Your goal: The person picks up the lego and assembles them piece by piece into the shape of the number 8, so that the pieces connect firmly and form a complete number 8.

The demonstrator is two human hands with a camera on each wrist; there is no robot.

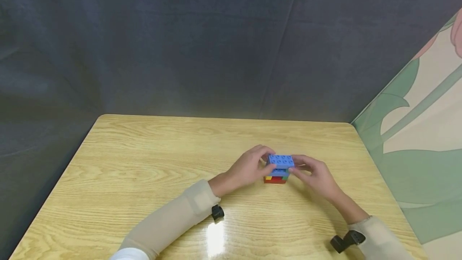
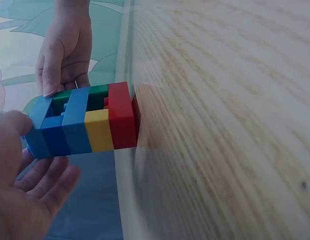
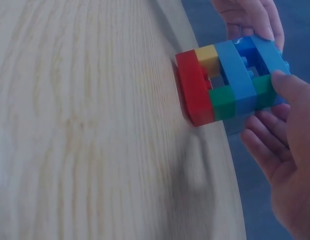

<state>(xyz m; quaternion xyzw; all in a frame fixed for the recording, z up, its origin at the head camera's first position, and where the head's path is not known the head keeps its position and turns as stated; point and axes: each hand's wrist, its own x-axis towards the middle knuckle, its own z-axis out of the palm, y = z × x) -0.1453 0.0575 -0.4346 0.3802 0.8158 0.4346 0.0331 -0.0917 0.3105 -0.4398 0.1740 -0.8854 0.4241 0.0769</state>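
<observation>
A small tower of toy building bricks stands on the table. Its base is a red brick (image 2: 123, 116), with a yellow brick (image 2: 98, 131) and a green brick (image 3: 222, 103) on it. Above these lies a long blue brick (image 3: 237, 77), then a darker blue brick (image 2: 55, 136) and another green brick (image 3: 265, 92). A studded blue brick (image 1: 281, 161) tops the stack. My left hand (image 1: 249, 167) pinches the left end of that top brick, thumb in front and fingers behind. At its right end my right hand (image 1: 317, 175) holds it the same way.
The wood-grain table (image 1: 144, 163) ends at a dark curtain (image 1: 202, 51) behind it. On the right hangs a leaf-patterned cloth (image 1: 426, 163). A small black camera sits on the left sleeve (image 1: 180, 216) and another on the right sleeve (image 1: 382, 238).
</observation>
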